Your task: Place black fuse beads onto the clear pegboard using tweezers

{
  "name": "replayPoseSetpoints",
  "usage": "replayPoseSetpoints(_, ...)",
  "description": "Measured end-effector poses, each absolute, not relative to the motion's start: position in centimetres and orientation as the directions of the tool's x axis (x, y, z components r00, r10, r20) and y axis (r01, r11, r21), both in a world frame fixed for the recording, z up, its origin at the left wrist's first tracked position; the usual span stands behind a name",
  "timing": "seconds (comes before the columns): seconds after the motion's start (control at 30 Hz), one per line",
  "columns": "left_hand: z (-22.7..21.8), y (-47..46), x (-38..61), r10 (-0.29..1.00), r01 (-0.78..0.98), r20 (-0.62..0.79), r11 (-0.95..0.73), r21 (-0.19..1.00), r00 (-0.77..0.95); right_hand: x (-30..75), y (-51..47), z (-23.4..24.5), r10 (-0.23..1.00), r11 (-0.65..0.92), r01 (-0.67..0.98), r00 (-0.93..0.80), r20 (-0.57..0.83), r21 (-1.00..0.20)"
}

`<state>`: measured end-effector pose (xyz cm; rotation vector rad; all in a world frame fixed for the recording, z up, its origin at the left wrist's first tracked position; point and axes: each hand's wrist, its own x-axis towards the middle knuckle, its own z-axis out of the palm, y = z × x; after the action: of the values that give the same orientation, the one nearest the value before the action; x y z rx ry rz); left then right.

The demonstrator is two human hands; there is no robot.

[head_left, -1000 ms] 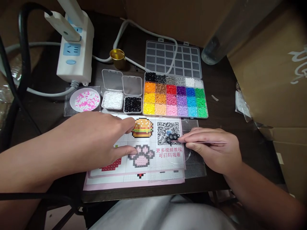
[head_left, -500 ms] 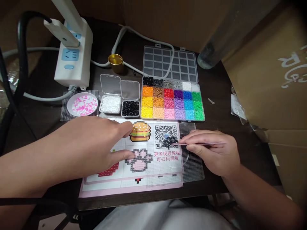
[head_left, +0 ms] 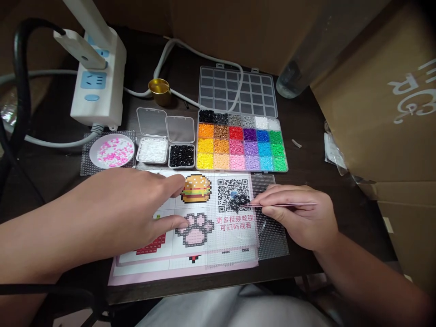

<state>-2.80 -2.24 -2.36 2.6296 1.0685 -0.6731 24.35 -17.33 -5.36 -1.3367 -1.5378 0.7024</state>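
Thin pink tweezers (head_left: pixel 286 205) are pinched in my right hand (head_left: pixel 299 213). Their tips point left, at a small heap of black beads (head_left: pixel 239 201) that seems to sit in a clear round dish, only faintly visible. Beneath lies a clear pegboard (head_left: pixel 231 247) over the printed pattern sheet (head_left: pixel 146 263), which has a burger, a pink paw and a QR code. My left hand (head_left: pixel 146 200) rests on that sheet with thumb and forefinger apart, either side of the burger and paw pictures, holding nothing. Its other fingers are hidden beneath it.
Behind the sheet stand a multicoloured bead box (head_left: pixel 241 141), a box of white beads (head_left: pixel 153 151) and a box of black beads (head_left: pixel 181 156). A saucer of pink and white beads (head_left: pixel 98 150), a gold cup (head_left: pixel 159 92) and a power strip (head_left: pixel 98 86) are farther left. Cardboard (head_left: pixel 384 136) borders the right.
The whole scene has shifted slightly left in the picture. Both hands keep nearly the same pose, and the tweezer tips stay at the black beads.
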Motion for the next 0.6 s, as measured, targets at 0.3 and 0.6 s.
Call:
replayPoseSetpoints(0.3,-2.25,-2.3,-2.84,0.579,0.683,-0.533,-0.73,-0.003,0.617,24.39,-17.44,-5.54,0.956,0.226,0.419,0.077,0.282,-0.879)
replayPoseSetpoints(0.6,-2.45,-2.28,-2.94,0.6,0.714,-0.515,-0.699,0.033,0.612,24.21,-17.16,-5.43,0.958,0.263,0.36,0.016,0.288,-0.895)
